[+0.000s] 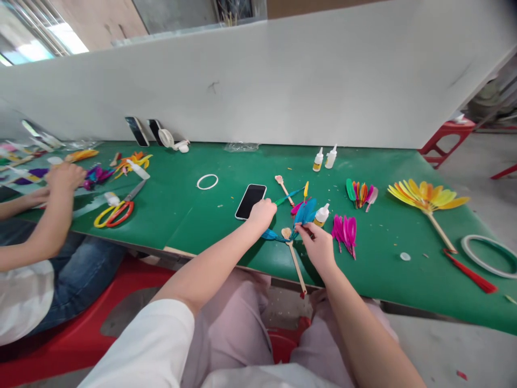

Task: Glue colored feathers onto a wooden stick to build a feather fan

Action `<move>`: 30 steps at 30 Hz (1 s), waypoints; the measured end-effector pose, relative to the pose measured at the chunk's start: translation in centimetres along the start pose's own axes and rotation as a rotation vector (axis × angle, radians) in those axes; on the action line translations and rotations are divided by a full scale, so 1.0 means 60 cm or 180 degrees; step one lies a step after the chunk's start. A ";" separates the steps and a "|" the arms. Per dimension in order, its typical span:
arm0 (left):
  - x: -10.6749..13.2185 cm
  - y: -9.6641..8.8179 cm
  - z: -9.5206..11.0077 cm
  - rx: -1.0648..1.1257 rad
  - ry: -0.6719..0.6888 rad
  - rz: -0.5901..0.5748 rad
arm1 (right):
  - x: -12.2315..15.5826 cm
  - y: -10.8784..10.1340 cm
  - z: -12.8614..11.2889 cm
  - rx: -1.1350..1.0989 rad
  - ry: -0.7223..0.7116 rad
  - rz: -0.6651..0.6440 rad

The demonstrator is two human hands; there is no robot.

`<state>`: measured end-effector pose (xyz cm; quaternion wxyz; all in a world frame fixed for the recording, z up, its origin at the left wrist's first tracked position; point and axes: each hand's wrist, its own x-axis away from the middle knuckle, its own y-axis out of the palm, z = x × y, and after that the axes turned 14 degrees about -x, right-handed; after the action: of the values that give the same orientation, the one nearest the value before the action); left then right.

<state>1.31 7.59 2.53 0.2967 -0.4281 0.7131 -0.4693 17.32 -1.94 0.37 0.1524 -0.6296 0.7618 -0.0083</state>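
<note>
My left hand [262, 213] is closed beside a dark-screened phone [251, 201]. From its fingertips a thin blue-green feather [287, 197] points right. Lower down, my right hand [317, 246] pinches blue feathers [306, 212] near their lower ends. Under the hands lies a wooden handle [297, 265] with a rounded head, its tip over the table's front edge. Another blue feather [270, 235] lies left of that head. Just behind are a second wooden handle [284, 189], a yellow feather [306, 189] and a white glue bottle [322, 215].
Magenta feathers [344, 233] and mixed feathers [359, 193] lie right. Farther right are a yellow feather fan [428, 195], red tassel [470, 272] and white ring [464, 249]. Two glue bottles [325, 158] stand behind. Scissors [121, 209] lie left, near another person's hands [60, 180].
</note>
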 end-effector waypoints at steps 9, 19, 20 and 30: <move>0.002 0.003 -0.040 -0.0131 0.0629 0.0465 | -0.003 -0.006 0.002 -0.0363 0.0112 0.0306; -0.026 0.004 -0.038 -0.0275 0.1588 0.0709 | 0.001 -0.005 -0.004 -0.0474 0.0152 0.0295; -0.024 0.000 -0.040 -0.0301 0.1609 0.0742 | 0.002 -0.006 -0.006 -0.0491 0.0164 0.0292; 0.065 -0.056 -0.116 0.0390 0.1689 0.0866 | -0.036 -0.036 -0.065 -0.0527 0.0517 -0.0268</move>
<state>-5.07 6.37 8.24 0.1855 -0.1724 0.7868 -0.5629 18.82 -1.03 4.98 0.0372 -0.6687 0.7426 -0.0027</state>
